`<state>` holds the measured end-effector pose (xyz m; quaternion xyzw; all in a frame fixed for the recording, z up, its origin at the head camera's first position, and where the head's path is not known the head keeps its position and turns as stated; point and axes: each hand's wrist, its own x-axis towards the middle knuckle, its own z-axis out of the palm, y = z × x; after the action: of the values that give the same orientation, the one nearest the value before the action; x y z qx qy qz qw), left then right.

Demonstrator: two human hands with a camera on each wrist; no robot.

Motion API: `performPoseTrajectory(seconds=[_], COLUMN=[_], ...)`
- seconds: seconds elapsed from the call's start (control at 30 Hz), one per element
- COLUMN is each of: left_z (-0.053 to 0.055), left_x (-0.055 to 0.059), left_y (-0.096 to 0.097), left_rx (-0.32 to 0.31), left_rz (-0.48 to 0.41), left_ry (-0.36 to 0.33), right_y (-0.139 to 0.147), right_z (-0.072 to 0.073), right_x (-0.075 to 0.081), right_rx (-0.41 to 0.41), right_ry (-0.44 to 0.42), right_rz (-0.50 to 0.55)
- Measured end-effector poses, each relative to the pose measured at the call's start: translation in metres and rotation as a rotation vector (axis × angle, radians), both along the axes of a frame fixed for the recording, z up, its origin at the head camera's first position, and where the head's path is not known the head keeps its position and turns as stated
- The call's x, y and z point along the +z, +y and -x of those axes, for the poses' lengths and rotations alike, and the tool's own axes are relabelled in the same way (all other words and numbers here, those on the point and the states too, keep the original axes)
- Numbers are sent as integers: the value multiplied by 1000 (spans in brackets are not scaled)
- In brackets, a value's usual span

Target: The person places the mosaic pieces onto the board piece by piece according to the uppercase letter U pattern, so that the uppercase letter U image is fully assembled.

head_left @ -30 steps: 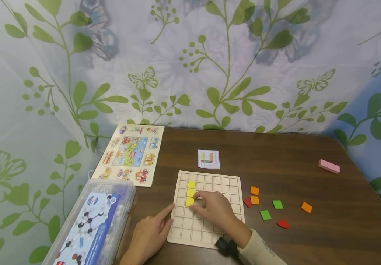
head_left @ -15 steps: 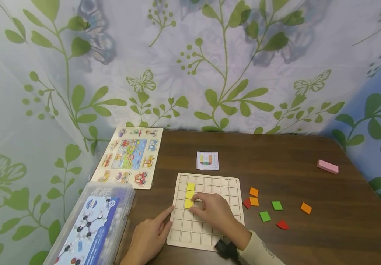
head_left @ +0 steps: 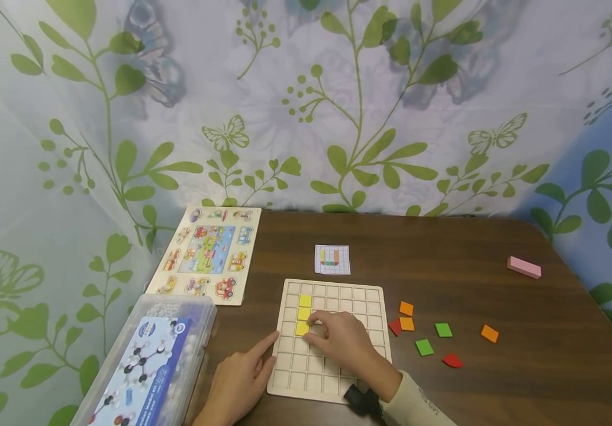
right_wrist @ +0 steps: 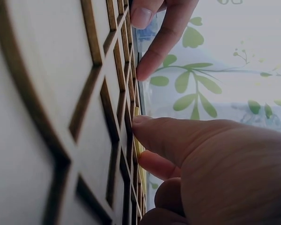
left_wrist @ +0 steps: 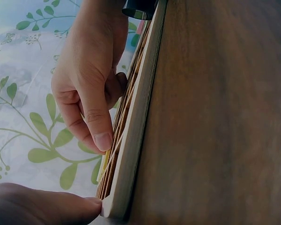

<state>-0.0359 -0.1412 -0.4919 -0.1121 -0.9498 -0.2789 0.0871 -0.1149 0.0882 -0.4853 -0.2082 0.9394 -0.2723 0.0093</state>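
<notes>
A wooden grid board (head_left: 313, 381) lies on the table, with three yellow square tiles in a column near its left side: a top tile (head_left: 305, 301), a middle tile (head_left: 303, 314) and a lowest tile (head_left: 300, 329). My right hand (head_left: 344, 342) pinches the lowest tile between thumb and index finger, down at the board, as the left wrist view also shows. The other fingers are curled under. At the board's left edge rests my left hand (head_left: 239, 374), its index finger extended and touching the rim.
Right of the board lie loose orange tiles (head_left: 406, 309), green tiles (head_left: 424, 347) and red quarter-round pieces (head_left: 452, 360). A pattern card (head_left: 332, 260) sits behind it. Leftward are a vehicle puzzle (head_left: 253, 242) and a clear kit box (head_left: 199, 337). A pink block (head_left: 524, 267) lies far right.
The head view has shifted slightly. Both hands keep nearly the same place on the board, and the three yellow tiles stay in their cells.
</notes>
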Motion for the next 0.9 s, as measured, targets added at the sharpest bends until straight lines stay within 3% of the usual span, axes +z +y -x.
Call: performPoseTrajectory(seconds=[0.23, 0.6, 0.77, 0.9], left_z=[-1, -1, 0, 1], left_x=[0, 1, 0, -2], left_y=[0, 0, 0, -1], left_rx=[9, 8, 5, -7], left_rz=[-2, -8, -9, -12], left_ry=[-56, -31, 29, 34], right_y=[0, 9, 26, 45], right_z=[-1, -4, -3, -4], right_x=[0, 15, 22, 23], right_rx=[2, -40, -95, -161], right_ry=[8, 77, 109, 122], right_rz=[18, 98, 165, 200])
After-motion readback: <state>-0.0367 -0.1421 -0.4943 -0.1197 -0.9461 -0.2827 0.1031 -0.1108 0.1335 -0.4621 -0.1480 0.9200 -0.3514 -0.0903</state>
